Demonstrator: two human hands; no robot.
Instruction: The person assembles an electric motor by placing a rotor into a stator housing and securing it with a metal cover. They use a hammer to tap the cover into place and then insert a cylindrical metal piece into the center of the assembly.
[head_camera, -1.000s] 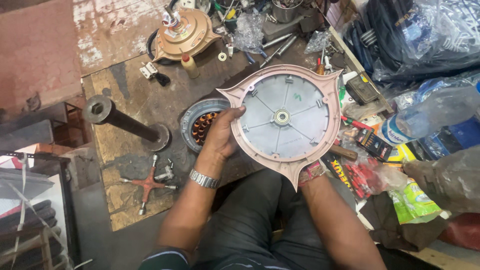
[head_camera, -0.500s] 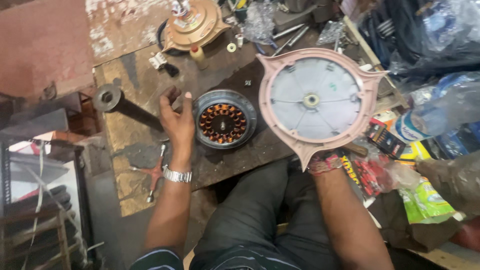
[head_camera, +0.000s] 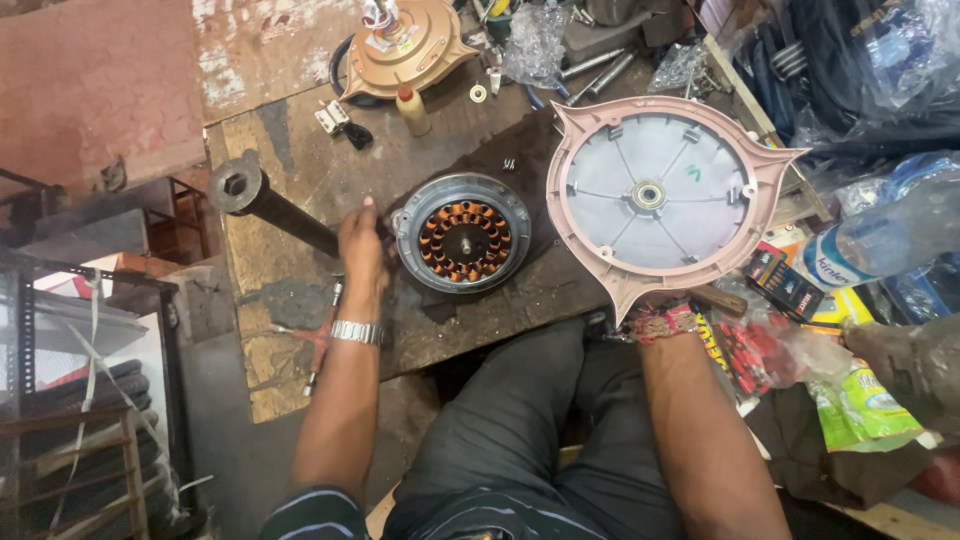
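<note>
Fingers of the left hand (head_camera: 362, 250) lie loose against the round copper-wound motor stator (head_camera: 463, 243) on the worn wooden surface (head_camera: 290, 180). Right hand (head_camera: 640, 318), mostly hidden, grips the pink pointed fan cover (head_camera: 660, 195) by its near tip, overhanging the surface's right edge.

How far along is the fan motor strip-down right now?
Done: the pink cover is off and tilted up at the right, bearing side showing; the motor core with its copper windings lies bare on the workbench. In hand: the right hand, hidden under the cover's lower edge, seems to hold it; the left hand rests beside the core. Left: the core's own housing is still closed.
</note>
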